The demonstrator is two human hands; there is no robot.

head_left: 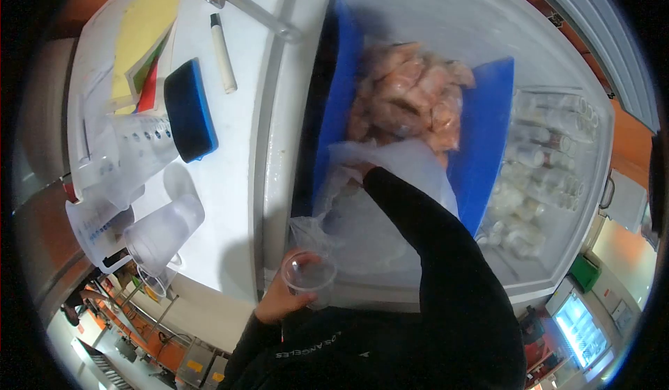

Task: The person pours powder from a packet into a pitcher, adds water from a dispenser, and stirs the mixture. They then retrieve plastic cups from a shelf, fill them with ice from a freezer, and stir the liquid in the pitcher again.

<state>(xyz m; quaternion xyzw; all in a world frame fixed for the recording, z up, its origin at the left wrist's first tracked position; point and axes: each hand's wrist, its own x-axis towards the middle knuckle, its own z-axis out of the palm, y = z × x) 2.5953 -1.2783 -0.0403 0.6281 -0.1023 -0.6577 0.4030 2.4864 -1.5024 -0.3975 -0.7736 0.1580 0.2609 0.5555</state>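
Observation:
My left hand [280,294] is wrapped round a clear plastic cup [310,278], its open rim facing up towards me. Just beyond the cup is the crumpled edge of a translucent plastic bag [376,230], which lies spread inside a blue bin [488,125]. My right arm, in a black sleeve, reaches across this bag. At its end my right hand [358,170] is at the bag's far part, with its fingers mostly hidden by the plastic. Behind it in the bin are several bags of pinkish-orange pieces [411,97], perhaps raw meat.
The bin sits in a white chest freezer [557,55], beside several frosty clear containers [543,153]. On the white surface at left are a black-and-blue eraser [189,111], a marker [223,54], a metal tool [244,3], measuring jugs [143,146] and a frosted cup [164,233].

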